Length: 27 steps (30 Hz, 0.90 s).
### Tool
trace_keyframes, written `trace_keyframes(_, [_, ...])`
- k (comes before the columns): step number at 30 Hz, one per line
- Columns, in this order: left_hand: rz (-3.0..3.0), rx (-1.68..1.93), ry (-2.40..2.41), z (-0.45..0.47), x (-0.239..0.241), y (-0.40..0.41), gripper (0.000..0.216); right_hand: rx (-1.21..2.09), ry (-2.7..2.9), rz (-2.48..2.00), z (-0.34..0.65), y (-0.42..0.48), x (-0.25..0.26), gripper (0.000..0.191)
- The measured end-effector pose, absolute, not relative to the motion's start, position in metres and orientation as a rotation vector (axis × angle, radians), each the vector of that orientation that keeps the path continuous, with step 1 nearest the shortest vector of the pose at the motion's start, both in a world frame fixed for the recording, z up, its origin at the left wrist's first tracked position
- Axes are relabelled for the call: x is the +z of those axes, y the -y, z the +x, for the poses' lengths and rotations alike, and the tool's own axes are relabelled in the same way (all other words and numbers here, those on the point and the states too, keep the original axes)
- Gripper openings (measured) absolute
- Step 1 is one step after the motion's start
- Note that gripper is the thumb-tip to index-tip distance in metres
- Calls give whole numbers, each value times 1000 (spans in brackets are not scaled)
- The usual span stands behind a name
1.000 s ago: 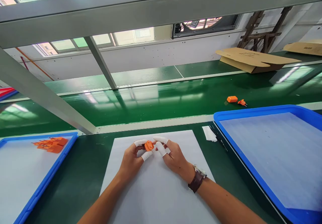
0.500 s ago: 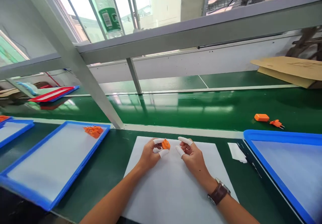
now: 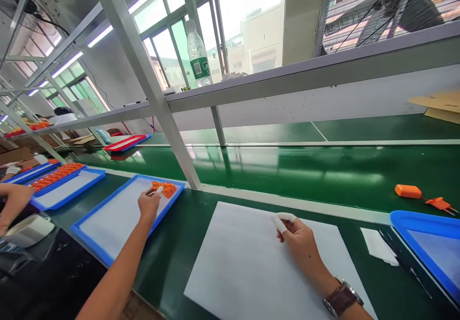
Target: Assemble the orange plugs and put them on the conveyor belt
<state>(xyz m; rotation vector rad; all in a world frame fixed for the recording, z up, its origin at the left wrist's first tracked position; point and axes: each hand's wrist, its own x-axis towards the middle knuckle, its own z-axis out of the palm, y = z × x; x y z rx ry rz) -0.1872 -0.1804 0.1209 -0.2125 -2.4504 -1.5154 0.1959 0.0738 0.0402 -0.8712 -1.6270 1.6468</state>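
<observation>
The left hand has been moved from the white paper sheet to orange plastic plugs in the left blue tray, seemingly for placing; its pinch cannot be told. The right hand's fingertips are drawn together.

Dark green workbench in front. Beyond, long glossy green surface, streaked with reflected light. 1 slanting pale grey metal post joined to 1 long pale grey metal rail. Behind, low off-white wall dotted with small dark marks. Above, tall metal-framed windows, daylight-bright; beige pillar alongside. Upper left: white tube lights, lit.
</observation>
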Motion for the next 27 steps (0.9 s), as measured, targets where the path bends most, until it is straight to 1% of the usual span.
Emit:
trace_keyframes(4, [-28,-1359,2588,-224,109,210,39,1649,1688,-902,196,-74,35,36])
trace_keyframes(8, [4,-1338,2670,-239,93,213,28,1639,1732,-894,196,-75,31,37])
trace_keyframes(11, [12,-1392,2650,-240,89,209,28,1631,1751,-891,196,-76,30,38])
trace_keyframes(14, [-15,-1468,2532,-229,94,201,38,1635,1747,-872,194,-77,28,39])
trace_keyframes(16, [-108,-1540,2429,-215,99,188,47,1632,1725,-868,193,-77,26,39])
trace_keyframes(18, [-273,-1642,2340,-195,105,167,51,1618,1676,-866,190,-77,24,39])
trace_keyframes(23, [-786,-1907,2238,-120,110,87,41,1623,1612,-866,188,-77,25,40])
trace_keyframes(27, [-1238,-2199,2287,-37,91,26,38,1677,1607,-861,190,-77,31,38])
